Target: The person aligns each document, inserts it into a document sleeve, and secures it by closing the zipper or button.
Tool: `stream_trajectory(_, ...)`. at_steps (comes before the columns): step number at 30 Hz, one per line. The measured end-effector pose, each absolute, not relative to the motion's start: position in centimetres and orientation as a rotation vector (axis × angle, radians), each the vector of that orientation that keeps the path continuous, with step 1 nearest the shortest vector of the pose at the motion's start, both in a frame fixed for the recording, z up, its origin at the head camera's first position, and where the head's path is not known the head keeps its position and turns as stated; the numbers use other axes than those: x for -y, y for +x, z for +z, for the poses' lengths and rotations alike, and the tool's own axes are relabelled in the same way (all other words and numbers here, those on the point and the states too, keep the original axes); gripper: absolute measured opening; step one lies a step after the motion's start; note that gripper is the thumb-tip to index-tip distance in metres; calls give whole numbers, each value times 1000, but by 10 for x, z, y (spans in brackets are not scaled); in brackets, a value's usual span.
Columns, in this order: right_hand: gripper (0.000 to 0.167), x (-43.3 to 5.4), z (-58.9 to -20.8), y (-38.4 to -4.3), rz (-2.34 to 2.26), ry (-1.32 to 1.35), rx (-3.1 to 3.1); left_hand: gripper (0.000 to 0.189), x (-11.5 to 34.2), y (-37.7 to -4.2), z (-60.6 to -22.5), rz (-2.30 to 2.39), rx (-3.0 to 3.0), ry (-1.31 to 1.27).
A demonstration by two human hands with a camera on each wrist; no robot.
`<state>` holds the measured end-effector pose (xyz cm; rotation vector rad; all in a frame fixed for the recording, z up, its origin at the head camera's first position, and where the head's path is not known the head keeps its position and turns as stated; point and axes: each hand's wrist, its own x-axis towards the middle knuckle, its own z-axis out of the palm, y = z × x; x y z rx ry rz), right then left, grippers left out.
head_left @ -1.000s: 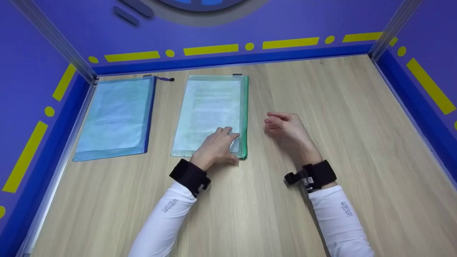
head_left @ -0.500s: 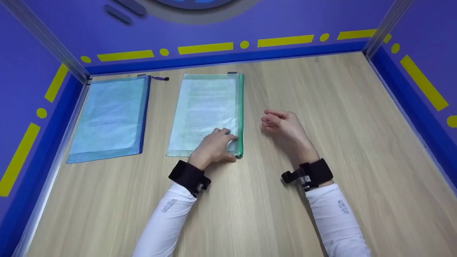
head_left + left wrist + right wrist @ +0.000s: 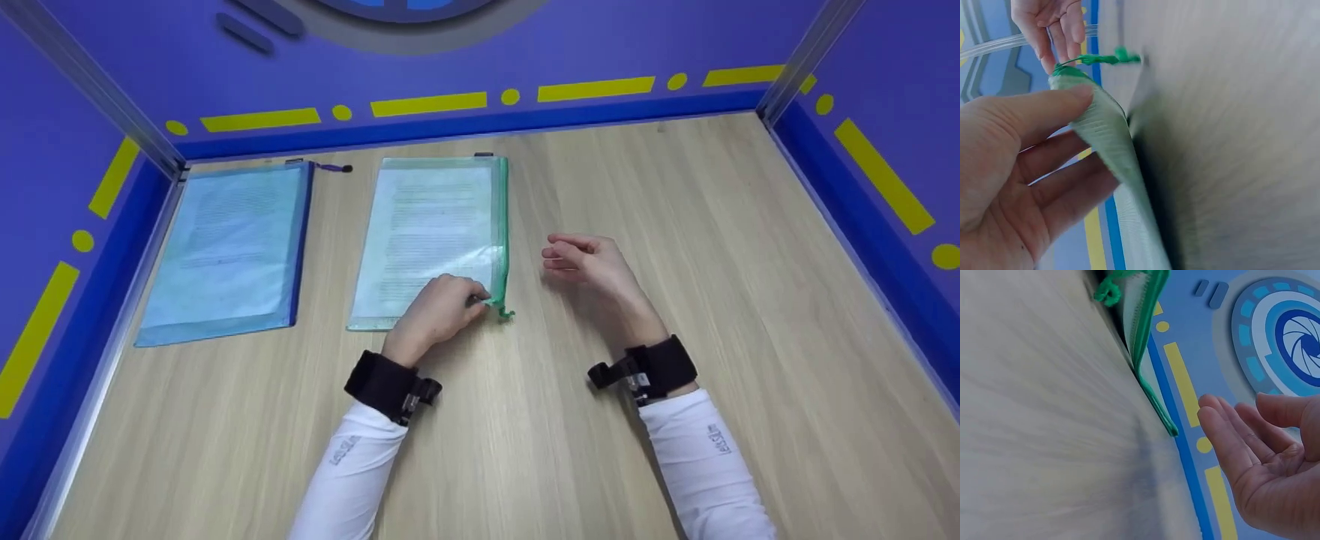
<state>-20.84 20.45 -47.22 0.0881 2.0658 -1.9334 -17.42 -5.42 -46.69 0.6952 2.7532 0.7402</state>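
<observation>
A green-edged clear zip folder (image 3: 431, 217) with printed sheets inside lies on the table. My left hand (image 3: 442, 307) pinches its near right corner between thumb and fingers. That corner is lifted off the wood, as the left wrist view shows, and a green cord pull (image 3: 1112, 58) dangles from it. To the right of the folder my right hand (image 3: 589, 262) hovers with relaxed fingers, holding nothing. In the right wrist view the green zip edge (image 3: 1148, 385) bends upward, apart from that hand.
On the left lies a blue zip folder (image 3: 225, 247) with papers inside and a dark purple pull (image 3: 334, 168) at its far corner. Purple-blue walls with yellow marks (image 3: 596, 88) bound the wooden table (image 3: 675, 202) at the back and sides.
My left hand has gone from resting on the folder's near right corner to pinching and raising it. The green cord now hangs out there. My right hand has hardly moved.
</observation>
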Motion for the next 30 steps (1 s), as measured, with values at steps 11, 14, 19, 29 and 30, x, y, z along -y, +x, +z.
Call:
stream_trajectory(11, 45, -189, -465, -197, -1767, -136, -2182, 14, 60, -173, -461, 1123, -2942, 641)
stream_trajectory(14, 46, -183, -463, -193, -1652, -225, -2244, 13, 61, -173, -461, 1211, -2977, 646)
stream_trajectory(19, 48, -173, -462, -187, -1488, -383, -2317, 13, 61, -171, -462, 1267, -2996, 666)
stream_trajectory(29, 45, -148, -468, -182, -1441, -512, -2302, 13, 59, -170, -462, 1234, -2995, 709)
stream_trajectory(30, 42, -146, -469, -182, -1438, -522, -2312, 13, 59, -171, -462, 1232, -2993, 714)
